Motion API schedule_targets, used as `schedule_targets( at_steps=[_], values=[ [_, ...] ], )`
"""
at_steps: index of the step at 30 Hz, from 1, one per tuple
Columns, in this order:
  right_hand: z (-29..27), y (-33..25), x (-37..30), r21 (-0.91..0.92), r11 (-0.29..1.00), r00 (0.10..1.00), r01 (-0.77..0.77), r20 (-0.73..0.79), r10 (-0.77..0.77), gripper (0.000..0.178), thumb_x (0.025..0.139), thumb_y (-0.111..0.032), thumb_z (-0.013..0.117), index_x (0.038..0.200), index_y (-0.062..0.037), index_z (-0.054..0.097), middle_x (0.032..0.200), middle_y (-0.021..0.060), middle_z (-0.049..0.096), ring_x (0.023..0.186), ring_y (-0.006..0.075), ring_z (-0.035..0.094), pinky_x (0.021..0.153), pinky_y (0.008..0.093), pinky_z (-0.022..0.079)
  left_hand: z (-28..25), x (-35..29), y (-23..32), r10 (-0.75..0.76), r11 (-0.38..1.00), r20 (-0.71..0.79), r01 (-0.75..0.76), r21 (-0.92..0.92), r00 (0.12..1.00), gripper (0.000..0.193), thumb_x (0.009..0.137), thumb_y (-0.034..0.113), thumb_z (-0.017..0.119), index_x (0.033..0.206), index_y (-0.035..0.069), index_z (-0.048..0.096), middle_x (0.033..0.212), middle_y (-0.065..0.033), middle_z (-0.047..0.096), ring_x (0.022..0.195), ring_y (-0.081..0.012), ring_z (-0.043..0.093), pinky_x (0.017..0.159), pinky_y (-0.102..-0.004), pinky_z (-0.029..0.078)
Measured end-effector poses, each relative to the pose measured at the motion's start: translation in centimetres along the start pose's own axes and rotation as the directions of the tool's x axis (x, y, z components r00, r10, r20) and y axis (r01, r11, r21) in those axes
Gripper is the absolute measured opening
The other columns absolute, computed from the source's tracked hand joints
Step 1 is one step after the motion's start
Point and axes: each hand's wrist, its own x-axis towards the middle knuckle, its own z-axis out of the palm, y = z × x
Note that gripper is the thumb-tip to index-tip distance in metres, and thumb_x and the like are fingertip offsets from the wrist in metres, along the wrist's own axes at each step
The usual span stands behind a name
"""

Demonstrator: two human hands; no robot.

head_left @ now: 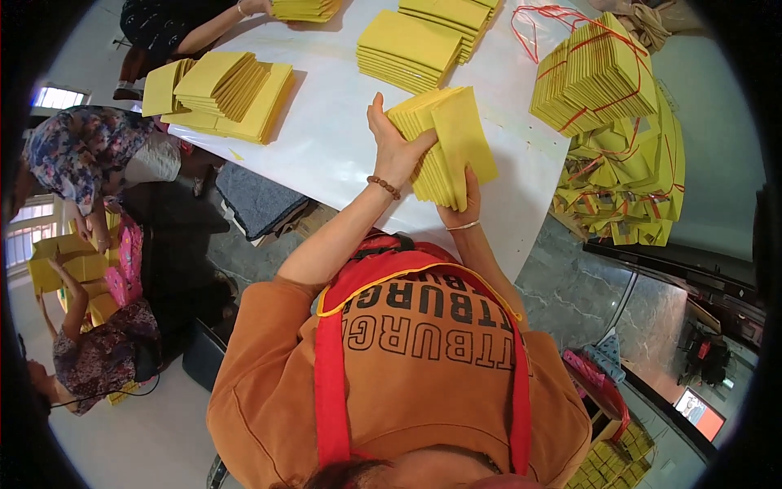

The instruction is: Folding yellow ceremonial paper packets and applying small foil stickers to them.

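A fanned stack of yellow paper envelopes (464,134) is held over the white-covered table by both of my hands. My left hand (397,151) grips its left side, the thumb laid across the layered edges and a finger sticking up at the far left. From below, my right hand (464,208) clasps the lower right corner, with fingers along the outer face; part of that hand is hidden by the stack. Just beyond lies another neat stack of yellow envelopes (407,53), and a further yellow stack (448,16) touches it at the back.
Several yellow bundles (232,90) rest at the table's left. At its right edge stands a bundle tied with red string (599,77), above more tied bundles (627,179). A co-worker's arm (220,28) reaches in at the far left. Other people (102,350) handle yellow pieces farther left.
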Motion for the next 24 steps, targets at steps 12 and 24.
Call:
schedule_targets(
  at_steps=[12, 24],
  values=[
    [0.2, -0.4, 0.2, -0.405, 0.914, 0.999, 0.034, -0.022, -0.046, 0.05, 0.091, -0.034, 0.047, 0.13, -0.006, 0.036, 0.126, 0.0102, 0.048, 0.111, 0.0222, 0.052, 0.093, 0.0396, 0.044, -0.8, 0.1, 0.3, -0.143, 0.887, -0.019, 0.12, -0.446, 0.99, 0.068, 0.074, 0.004, 0.066, 0.129, 0.001, 0.028, 0.114, -0.0132, 0.043, 0.103, -0.0195, 0.048, 0.084, -0.0285, 0.044],
    [1.1, -0.3, 0.7, -0.104, 0.915, 0.883, -0.391, 0.24, 0.404, 0.059, 0.088, -0.046, 0.049, 0.138, -0.0218, 0.027, 0.135, 0.0071, 0.039, 0.118, 0.0262, 0.046, 0.095, 0.0475, 0.041, -0.2, -1.5, 4.4, 0.66, 0.709, -0.028, -0.61, 0.353, 0.751, 0.06, 0.056, 0.011, 0.076, 0.111, 0.009, 0.051, 0.104, -0.0183, 0.046, 0.095, -0.033, 0.047, 0.079, -0.0398, 0.042]
  ],
)
